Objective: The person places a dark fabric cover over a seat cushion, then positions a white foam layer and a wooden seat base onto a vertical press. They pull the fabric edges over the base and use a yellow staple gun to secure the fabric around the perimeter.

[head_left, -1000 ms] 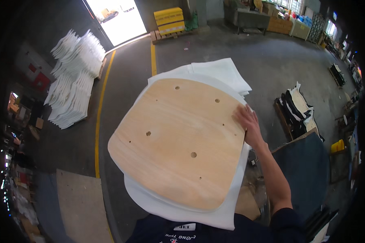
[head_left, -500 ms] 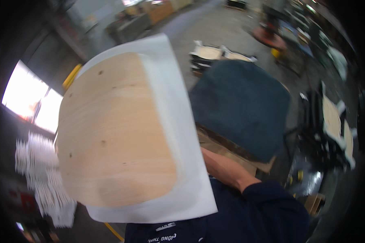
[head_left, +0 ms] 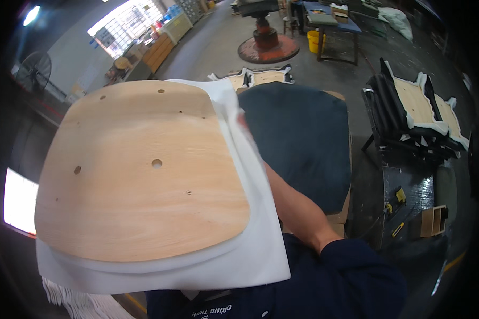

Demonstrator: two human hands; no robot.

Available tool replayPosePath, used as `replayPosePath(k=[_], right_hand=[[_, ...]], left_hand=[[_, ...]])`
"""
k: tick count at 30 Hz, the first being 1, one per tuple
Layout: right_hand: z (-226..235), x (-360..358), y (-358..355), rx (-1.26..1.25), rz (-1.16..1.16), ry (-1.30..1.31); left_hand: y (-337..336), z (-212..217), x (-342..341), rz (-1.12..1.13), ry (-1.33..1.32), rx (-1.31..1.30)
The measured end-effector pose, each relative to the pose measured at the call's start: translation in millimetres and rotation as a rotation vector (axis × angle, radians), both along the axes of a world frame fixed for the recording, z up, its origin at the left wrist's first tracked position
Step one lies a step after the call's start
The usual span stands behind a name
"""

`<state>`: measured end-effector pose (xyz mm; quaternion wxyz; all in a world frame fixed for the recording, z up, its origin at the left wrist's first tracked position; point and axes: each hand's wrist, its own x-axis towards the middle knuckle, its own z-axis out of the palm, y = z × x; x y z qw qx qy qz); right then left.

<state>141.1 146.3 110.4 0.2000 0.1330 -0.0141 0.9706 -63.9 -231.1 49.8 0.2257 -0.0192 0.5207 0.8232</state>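
Observation:
A curved plywood seat panel (head_left: 127, 207) with several drilled holes is held up close in front of me. It lies against a white foam sheet (head_left: 263, 239), which juts out past its right and lower edges. My right forearm rises behind the sheet, and my right hand (head_left: 243, 121) grips the sheet near its upper right edge. Most of that hand's fingers are hidden. My left hand is out of sight. Beyond the right arm lies a dark blue-grey fabric piece (head_left: 303, 143), with cardboard (head_left: 338, 218) showing beneath it.
A stack of padded black-and-white panels (head_left: 415, 106) stands at the right. Below it, a dark bench carries a yellow-and-black tool (head_left: 396, 198), a yellow cutter (head_left: 397, 229) and a small wooden box (head_left: 432, 220). Ahead are a red round pedestal base (head_left: 269, 49) and a blue table (head_left: 346, 25).
The panel and foam have tilted and shifted left, and the panel's upper edge now stands clearer of the foam. My view has turned, showing more of the room ahead.

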Motion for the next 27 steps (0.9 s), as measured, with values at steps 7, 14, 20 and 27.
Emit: replayPosePath(k=[7, 14, 20, 27], right_hand=[[-9.1, 11.4, 148.9, 0.274, 0.070, -0.385], [-32.0, 126.6, 250.0, 0.621, -0.635, -1.023], [-105.5, 211.5, 268.4, 0.521, -0.635, -1.246], [-133.4, 224.6, 336.9, 0.657, -0.688, -1.335]], left_hand=[[155.8, 41.1, -109.6, -0.193, 0.115, 0.124], [346.2, 32.2, -177.9, -0.629, 0.147, 0.371], [419.9, -9.0, -113.6, -1.015, -0.215, 0.254], [463.4, -106.3, -62.6, -0.934, 0.159, 0.081]])
